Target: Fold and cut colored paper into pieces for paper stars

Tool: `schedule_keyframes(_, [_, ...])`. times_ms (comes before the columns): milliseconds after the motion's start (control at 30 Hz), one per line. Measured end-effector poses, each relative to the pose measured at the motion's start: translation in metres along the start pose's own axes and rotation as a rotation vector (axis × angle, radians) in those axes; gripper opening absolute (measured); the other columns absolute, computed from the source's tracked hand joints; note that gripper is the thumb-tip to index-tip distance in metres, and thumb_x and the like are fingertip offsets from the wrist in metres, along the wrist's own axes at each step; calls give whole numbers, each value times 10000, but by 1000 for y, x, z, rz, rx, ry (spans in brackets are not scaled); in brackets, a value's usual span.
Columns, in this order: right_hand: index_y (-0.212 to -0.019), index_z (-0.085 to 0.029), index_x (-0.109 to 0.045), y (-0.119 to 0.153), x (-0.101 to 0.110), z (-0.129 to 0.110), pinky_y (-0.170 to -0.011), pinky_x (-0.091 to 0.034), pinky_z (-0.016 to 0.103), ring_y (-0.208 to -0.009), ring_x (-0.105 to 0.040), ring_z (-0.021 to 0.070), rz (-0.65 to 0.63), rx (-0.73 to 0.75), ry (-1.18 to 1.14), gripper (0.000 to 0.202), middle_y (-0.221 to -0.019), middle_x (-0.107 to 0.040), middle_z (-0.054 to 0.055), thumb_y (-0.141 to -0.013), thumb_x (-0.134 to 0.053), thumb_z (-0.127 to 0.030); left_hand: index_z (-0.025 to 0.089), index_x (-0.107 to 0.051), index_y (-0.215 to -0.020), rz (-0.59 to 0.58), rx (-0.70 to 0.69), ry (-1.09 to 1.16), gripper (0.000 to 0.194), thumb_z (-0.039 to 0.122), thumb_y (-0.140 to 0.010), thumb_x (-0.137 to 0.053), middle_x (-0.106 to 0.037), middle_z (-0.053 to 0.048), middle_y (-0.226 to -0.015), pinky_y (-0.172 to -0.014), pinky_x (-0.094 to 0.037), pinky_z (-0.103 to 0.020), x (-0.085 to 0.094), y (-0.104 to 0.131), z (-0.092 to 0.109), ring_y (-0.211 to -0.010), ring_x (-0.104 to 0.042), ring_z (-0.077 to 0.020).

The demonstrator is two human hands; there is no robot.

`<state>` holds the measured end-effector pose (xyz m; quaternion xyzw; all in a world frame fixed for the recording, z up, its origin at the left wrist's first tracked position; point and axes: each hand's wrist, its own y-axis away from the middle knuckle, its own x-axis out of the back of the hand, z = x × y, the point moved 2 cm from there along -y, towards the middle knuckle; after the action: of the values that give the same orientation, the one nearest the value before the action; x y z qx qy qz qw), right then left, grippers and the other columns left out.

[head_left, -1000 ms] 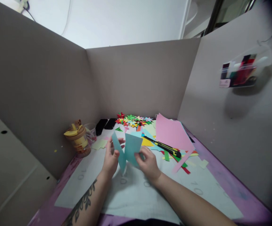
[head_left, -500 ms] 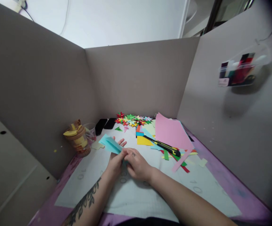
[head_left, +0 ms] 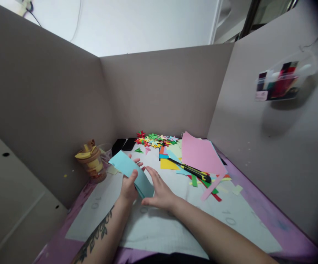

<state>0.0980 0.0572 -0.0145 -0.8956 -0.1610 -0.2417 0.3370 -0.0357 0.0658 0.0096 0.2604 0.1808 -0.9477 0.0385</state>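
Note:
A folded light-blue sheet of paper [head_left: 132, 170] is held in the air over the middle of the table, slanting down to the right. My left hand [head_left: 130, 185] grips it, thumb on top and the fingers behind its far edge. At the paper's lower right end, my right hand [head_left: 160, 190] is open, thumb and fingers spread around that end. Whether its fingertips touch the paper I cannot tell.
Folded paper stars [head_left: 156, 139] lie in a heap at the back. To the right are a utility knife [head_left: 193, 171], pink paper [head_left: 200, 152] and coloured strips [head_left: 209, 189]. A brown-and-yellow cup [head_left: 91, 161] stands at left. Grey panels [head_left: 161, 91] enclose the table.
My right hand has let go of the paper and its fingers have spread. The blue paper has turned its broad face up, with my left thumb now on top.

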Motion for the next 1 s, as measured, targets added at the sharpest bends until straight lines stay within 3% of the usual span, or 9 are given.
schedule_keyframes(200, [-1454,-254,11,1,-16,0,-1040,-327,464,-1327,-287,283,-16,-180,-188,1112,-1478,-220,148,-616,-718,-203,329,-316,-1363,-88,17,-32,792,350,-688,-729,-533,-68,-1188,-823,-499,-346,-2,5,0,-997,-580,-221])
schedule_keyframes(400, [-1450,-213,-45,-4,-9,-10,-1089,-245,451,-1359,-215,267,37,-121,-287,1063,-1484,-192,145,-622,-711,-202,213,-544,-1151,-260,32,-273,612,390,-614,-779,-587,-83,-1119,-894,-461,-377,-6,7,-1,-1045,-558,-268])
schedule_keyframes(500, [-1450,-215,-69,-4,-8,-5,-1090,-220,469,-1361,-197,289,16,-97,-364,1158,-1484,-185,151,-552,-795,-297,204,-546,-1134,-192,52,-282,556,344,-643,-765,-612,-70,-1044,-869,-475,-375,-5,5,1,-973,-590,-242])
schedule_keyframes(600, [-1455,-214,-47,-1,-10,10,-991,-370,463,-1257,-389,302,34,-256,-553,1207,-1433,-279,180,-542,-806,-434,237,-436,-1281,-69,60,-82,631,324,-717,-704,-611,-72,-1056,-830,-499,-384,-3,-1,7,-937,-615,-230])
schedule_keyframes(667, [-1441,-218,-134,1,-11,20,-883,-464,435,-1125,-526,277,125,-435,-750,1071,-1342,-418,169,-610,-759,-474,248,-382,-1342,-2,44,30,667,321,-746,-672,-600,-96,-1139,-868,-487,-403,-2,-6,12,-993,-609,-248])
schedule_keyframes(733, [-1351,-199,-351,1,-14,24,-826,-501,419,-1033,-592,262,173,-568,-977,810,-1217,-549,145,-675,-714,-457,258,-369,-1363,35,14,85,660,329,-769,-648,-578,-101,-1228,-943,-445,-406,-3,-9,15,-1099,-566,-260])
schedule_keyframes(833, [-1097,-171,-584,-3,-16,20,-809,-517,398,-957,-632,245,151,-618,-1260,457,-1049,-661,108,-705,-697,-378,289,-332,-1390,31,17,109,672,354,-790,-630,-537,-79,-1310,-996,-399,-392,-6,-11,13,-1219,-476,-254])
schedule_keyframes(900, [-1019,-177,-626,-6,-13,19,-801,-519,379,-912,-646,231,185,-615,-1332,397,-987,-689,80,-669,-728,-335,298,-311,-1400,-7,71,107,699,354,-785,-639,-525,-83,-1323,-976,-413,-396,-7,-12,10,-1223,-473,-257])
schedule_keyframes(1000, [-949,-174,-666,-10,5,28,-746,-518,354,-782,-659,211,260,-608,-1219,399,-860,-712,48,-587,-779,-299,287,-336,-1389,15,95,79,756,324,-727,-701,-582,-86,-1250,-923,-449,-371,3,-22,10,-1137,-544,-246])
